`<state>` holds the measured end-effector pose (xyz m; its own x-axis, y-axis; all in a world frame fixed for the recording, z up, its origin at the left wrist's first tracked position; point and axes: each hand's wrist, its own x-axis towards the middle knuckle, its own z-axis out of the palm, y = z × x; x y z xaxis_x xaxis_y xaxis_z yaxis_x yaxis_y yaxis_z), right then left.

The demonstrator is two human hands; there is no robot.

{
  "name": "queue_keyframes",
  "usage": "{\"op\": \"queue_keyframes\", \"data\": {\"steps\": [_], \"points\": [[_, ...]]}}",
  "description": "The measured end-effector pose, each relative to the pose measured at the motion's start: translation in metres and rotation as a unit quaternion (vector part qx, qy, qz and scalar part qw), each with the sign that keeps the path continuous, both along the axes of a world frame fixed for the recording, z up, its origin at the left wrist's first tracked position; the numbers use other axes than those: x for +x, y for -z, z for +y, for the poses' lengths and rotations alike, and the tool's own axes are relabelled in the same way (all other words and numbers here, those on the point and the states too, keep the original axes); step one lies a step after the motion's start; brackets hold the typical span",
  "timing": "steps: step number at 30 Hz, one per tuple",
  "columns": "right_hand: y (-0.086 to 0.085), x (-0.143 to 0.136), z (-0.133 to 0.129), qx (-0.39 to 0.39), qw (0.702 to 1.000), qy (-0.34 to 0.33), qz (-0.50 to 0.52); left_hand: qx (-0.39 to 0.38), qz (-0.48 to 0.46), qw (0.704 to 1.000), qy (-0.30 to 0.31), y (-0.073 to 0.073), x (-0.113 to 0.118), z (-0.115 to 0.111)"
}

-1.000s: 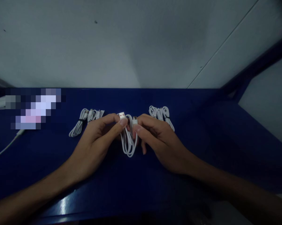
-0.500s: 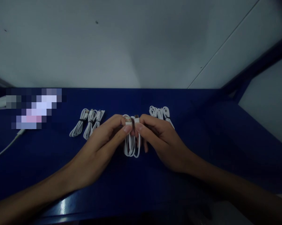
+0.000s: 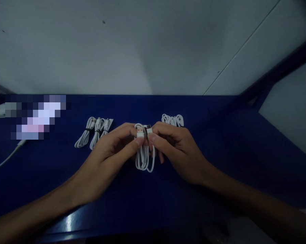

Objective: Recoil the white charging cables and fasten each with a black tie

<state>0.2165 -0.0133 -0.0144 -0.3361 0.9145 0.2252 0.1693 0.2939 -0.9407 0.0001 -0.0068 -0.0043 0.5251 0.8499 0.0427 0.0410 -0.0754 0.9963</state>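
Between my two hands is a coiled white USB cable point(image 3: 142, 159), held above the blue table. My left hand point(image 3: 114, 149) pinches it near the larger USB plug, which points away from me and shows orange inside. With thumb and fingers closed, my right hand point(image 3: 178, 149) grips the smaller plug end, whose dark metal tip tilts slightly left. The cable's loops hang down below both thumbs. Some of my fingers behind the coil are hidden.
Left of my hands lie three white cable bundles point(image 3: 84, 137) with black ties. More tied bundles point(image 3: 172, 120) sit behind my right hand. A pixelated bright object point(image 3: 41, 117) with a white cord point(image 3: 7, 156) is at far left. A pale wall point(image 3: 117, 51) borders the blue table point(image 3: 142, 210).
The two plugs have moved slightly apart, and the smaller one now leans left. The coil's loops have spread a little to the right. The other bundles stay put.
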Motion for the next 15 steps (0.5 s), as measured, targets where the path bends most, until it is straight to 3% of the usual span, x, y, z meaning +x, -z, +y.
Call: {"op": "queue_keyframes", "data": {"steps": [11, 15], "points": [[0.0017, 0.0040, 0.0046, -0.001, 1.000, 0.015, 0.002, -0.006, -0.008, 0.999, -0.052, -0.0007, 0.0034, 0.0026], [0.0011, 0.0044, 0.0038, -0.011, 1.000, 0.001, 0.009, -0.002, -0.017, 0.999, -0.044, -0.0027, 0.0040, 0.0035]]}}
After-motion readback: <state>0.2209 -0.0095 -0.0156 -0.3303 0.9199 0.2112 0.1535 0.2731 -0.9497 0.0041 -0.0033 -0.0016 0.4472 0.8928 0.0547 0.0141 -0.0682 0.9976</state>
